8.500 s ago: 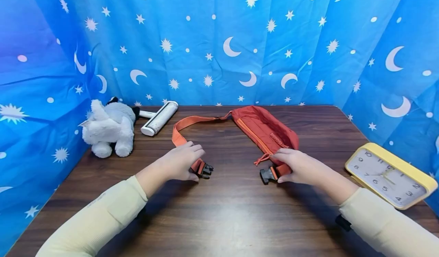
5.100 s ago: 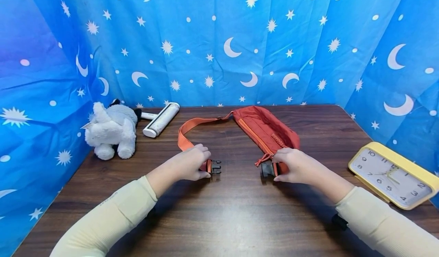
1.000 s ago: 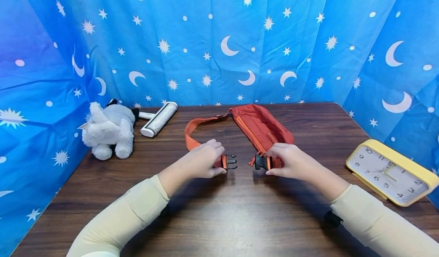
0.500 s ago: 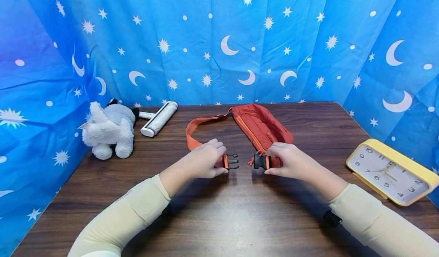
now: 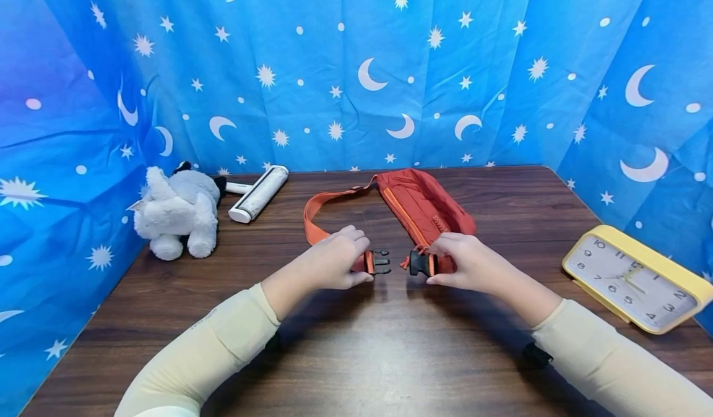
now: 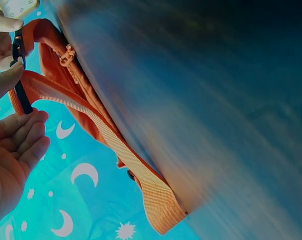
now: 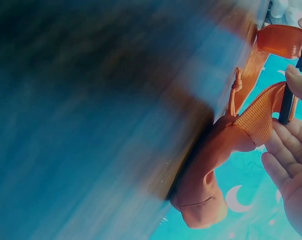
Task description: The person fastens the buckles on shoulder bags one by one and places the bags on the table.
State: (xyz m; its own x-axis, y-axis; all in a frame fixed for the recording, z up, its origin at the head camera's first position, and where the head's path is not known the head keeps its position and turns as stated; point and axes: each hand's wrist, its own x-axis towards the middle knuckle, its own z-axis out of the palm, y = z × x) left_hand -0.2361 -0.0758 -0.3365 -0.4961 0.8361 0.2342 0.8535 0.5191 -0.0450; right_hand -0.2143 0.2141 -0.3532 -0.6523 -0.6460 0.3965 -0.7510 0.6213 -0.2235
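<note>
A red waist bag (image 5: 426, 206) lies toward the back of the table, its orange strap (image 5: 316, 210) looping out to the left. My left hand (image 5: 334, 259) pinches the pronged half of a black side-release buckle (image 5: 381, 262) at the strap's end. Opposite it, my right hand (image 5: 468, 262) pinches the socket half of the buckle (image 5: 419, 263) by the bag's near end. Both halves are held just off the table and face each other with a small gap between. In the left wrist view, thumb and fingertips hold the edges of the black buckle piece (image 6: 23, 95).
At the back left sit a white-and-grey plush toy (image 5: 178, 210) and a white lint roller (image 5: 259, 194). A yellow-framed clock (image 5: 635, 281) stands at the right. Blue star-and-moon cloth (image 5: 334, 64) hangs around the brown wooden table (image 5: 367, 367).
Over the earlier frames both hands have moved inward, bringing the two buckle halves much closer together and up off the table. In the last second they shifted only slightly.
</note>
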